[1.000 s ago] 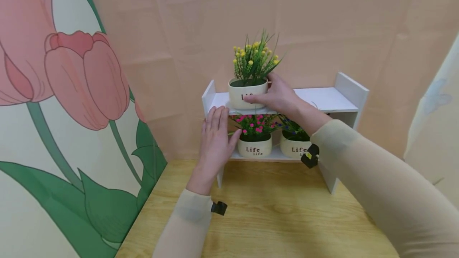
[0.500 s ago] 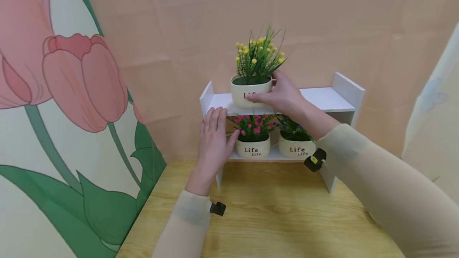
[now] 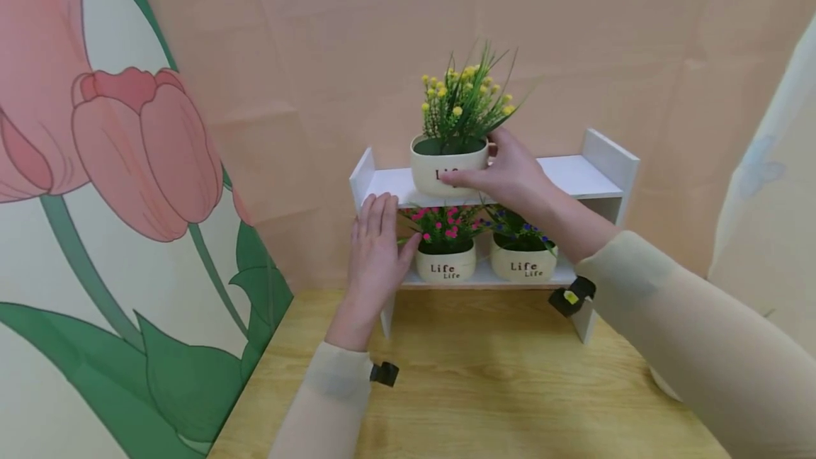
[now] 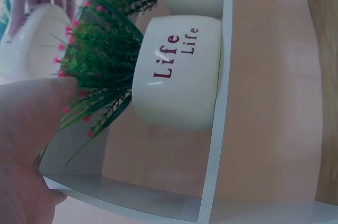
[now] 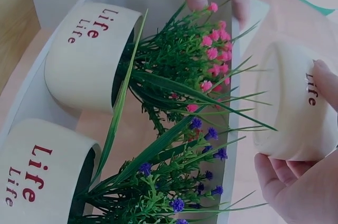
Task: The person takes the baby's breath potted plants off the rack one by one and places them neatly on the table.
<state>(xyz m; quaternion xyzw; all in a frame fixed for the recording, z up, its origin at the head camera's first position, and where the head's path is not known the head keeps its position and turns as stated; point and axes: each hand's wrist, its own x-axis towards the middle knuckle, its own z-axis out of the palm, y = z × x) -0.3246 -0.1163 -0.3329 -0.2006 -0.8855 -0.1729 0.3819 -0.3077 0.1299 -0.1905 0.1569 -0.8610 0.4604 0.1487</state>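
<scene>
My right hand (image 3: 516, 172) holds a cream flowerpot (image 3: 446, 168) of yellow flowers by its right side, thumb across the "Life" lettering on the front. The pot is close over the upper board of a small white shelf (image 3: 576, 174); its pale underside (image 4: 50, 42) shows in the left wrist view. At the shelf's left end, my left hand (image 3: 376, 253) rests its straight fingers on the upper board's front edge. Below stand two matching pots: one with pink flowers (image 3: 446, 265), near my left thumb, and one with blue flowers (image 3: 523, 264), under my right forearm.
The shelf stands on a wood-grain table (image 3: 484, 381) before a pinkish cloth backdrop (image 3: 319, 91). Its raised right side panel (image 3: 608, 158) rises beyond the right hand. A tulip-printed panel (image 3: 127, 197) borders the left. A pale rounded thing (image 3: 664, 382) peeks from under the right sleeve.
The right hand has shifted the yellow-flowered pot a little to the right along the shelf, and the right forearm has moved right too. My left hand stays at the shelf's left end.
</scene>
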